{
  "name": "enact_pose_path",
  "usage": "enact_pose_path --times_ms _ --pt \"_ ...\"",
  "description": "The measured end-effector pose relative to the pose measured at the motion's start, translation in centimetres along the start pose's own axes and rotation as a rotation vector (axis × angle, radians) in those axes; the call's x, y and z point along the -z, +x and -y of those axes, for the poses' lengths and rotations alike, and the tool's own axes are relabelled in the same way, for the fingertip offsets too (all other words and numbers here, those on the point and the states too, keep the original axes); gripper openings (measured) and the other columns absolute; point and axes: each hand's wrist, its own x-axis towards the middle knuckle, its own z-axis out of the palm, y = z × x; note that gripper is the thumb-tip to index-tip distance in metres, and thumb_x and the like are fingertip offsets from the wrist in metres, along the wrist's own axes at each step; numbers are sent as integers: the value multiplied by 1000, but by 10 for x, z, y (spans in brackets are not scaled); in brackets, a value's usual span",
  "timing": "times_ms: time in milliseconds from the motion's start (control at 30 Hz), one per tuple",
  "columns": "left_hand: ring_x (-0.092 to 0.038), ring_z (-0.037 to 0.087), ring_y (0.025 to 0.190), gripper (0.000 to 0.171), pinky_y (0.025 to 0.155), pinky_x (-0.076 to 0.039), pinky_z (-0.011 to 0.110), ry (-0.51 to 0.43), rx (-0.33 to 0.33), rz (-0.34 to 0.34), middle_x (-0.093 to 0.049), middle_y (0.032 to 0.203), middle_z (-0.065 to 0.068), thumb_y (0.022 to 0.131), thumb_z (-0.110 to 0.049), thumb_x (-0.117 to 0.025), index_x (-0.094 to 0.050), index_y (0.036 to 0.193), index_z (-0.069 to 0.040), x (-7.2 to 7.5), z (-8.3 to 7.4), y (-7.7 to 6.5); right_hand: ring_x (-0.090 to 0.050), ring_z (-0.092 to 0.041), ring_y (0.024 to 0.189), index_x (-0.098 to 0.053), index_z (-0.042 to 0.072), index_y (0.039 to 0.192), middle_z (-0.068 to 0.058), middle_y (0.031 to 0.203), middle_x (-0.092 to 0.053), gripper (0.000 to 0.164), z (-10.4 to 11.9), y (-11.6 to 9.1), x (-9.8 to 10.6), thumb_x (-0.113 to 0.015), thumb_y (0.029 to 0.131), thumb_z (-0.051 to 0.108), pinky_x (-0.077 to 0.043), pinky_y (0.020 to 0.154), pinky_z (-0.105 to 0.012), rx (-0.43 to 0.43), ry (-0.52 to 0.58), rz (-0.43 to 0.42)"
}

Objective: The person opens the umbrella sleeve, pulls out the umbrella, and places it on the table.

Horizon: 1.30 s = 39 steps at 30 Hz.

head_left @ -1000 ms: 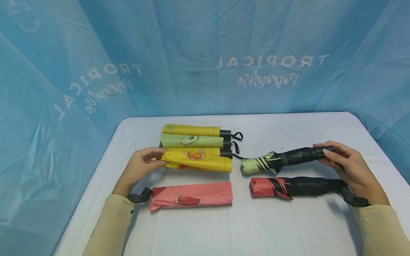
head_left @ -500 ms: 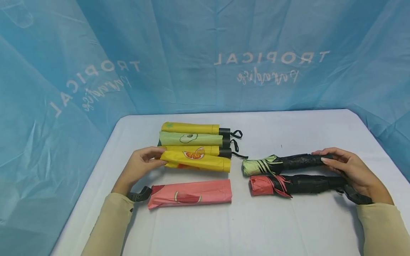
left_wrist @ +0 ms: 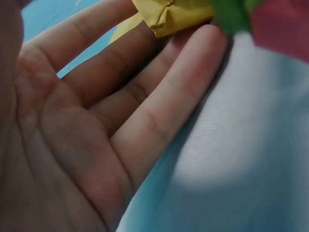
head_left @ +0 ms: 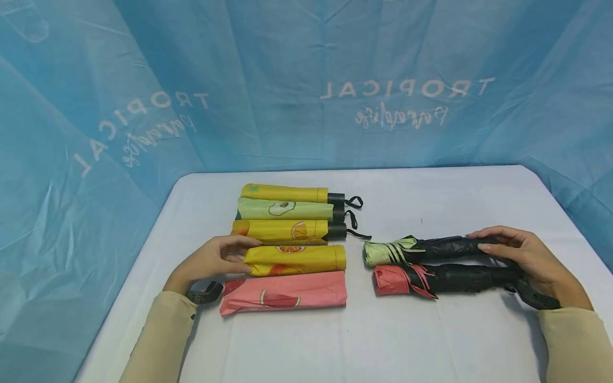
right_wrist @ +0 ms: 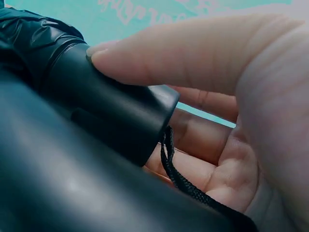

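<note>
A flat yellow umbrella cover with orange-slice print [head_left: 306, 260] lies just behind a pink watermelon-print cover [head_left: 311, 291]. My left hand [head_left: 215, 260] holds the yellow cover by its left end; in the left wrist view a creased yellow corner [left_wrist: 178, 14] sits at the fingertips. On the right, my right hand [head_left: 531, 260] grips the black handle of a folded green-and-black umbrella [head_left: 436, 248]. The thumb lies over that handle [right_wrist: 111, 96] and fingers are behind it, with a black wrist strap [right_wrist: 181, 179] hanging at its end. A folded red-and-black umbrella [head_left: 450, 279] lies parallel in front.
Behind the yellow cover lie three covered umbrellas in a row: orange-print yellow [head_left: 273, 230], avocado-print green [head_left: 306, 210] and plain-looking yellow [head_left: 297, 193], with handles and straps pointing right. A white cloth-covered table [head_left: 383, 340] bears everything; a blue curtain [head_left: 287, 106] hangs behind.
My left hand has brought the yellow cover toward me, off the orange-print umbrella to beside the pink cover. My right hand has lowered the green-and-black umbrella toward the red-and-black one.
</note>
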Motion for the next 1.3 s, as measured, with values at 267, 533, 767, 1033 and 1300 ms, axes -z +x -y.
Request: enact_pose_path --times_ms 267,533,767,1033,1300 --pt "-68 32 112 50 90 -59 37 -19 -34 17 -61 137 14 92 -13 -78 -62 139 -10 4 0 -3 -65 -4 114 -54 -7 138 2 125 -72 40 0 -2 -1 -63 102 8 -54 87 -17 87 -24 -13" --pt "-64 21 116 33 94 -54 24 138 -59 -269 -69 127 2 96 -23 -75 -71 128 -16 22 2 -16 -61 1 118 -51 -4 143 6 130 -69 44 2 -2 0 -62 103 10 -49 90 -13 101 8 -37" --pt "-58 16 125 35 100 -46 15 116 -70 -573 -65 134 4 100 -25 -69 -67 133 -14 29 12 -10 -65 -13 119 -50 -9 142 -7 130 -69 42 41 -2 -8 -59 102 -3 -50 97 -18 267 221 -65" --pt "-52 20 136 47 102 -45 16 76 -48 -442 -57 146 -1 97 -29 -73 -60 143 -21 21 25 1 -64 -9 119 -65 15 135 -2 130 -69 36 113 10 -81 -67 101 25 -50 91 -15 251 -194 -12" --pt "-59 20 129 48 100 -48 19 38 -50 -430 -58 143 0 94 -26 -77 -63 139 -19 18 27 3 -65 -22 120 -69 19 129 1 129 -68 32 137 54 -163 -71 99 29 -56 96 -34 322 -203 159"
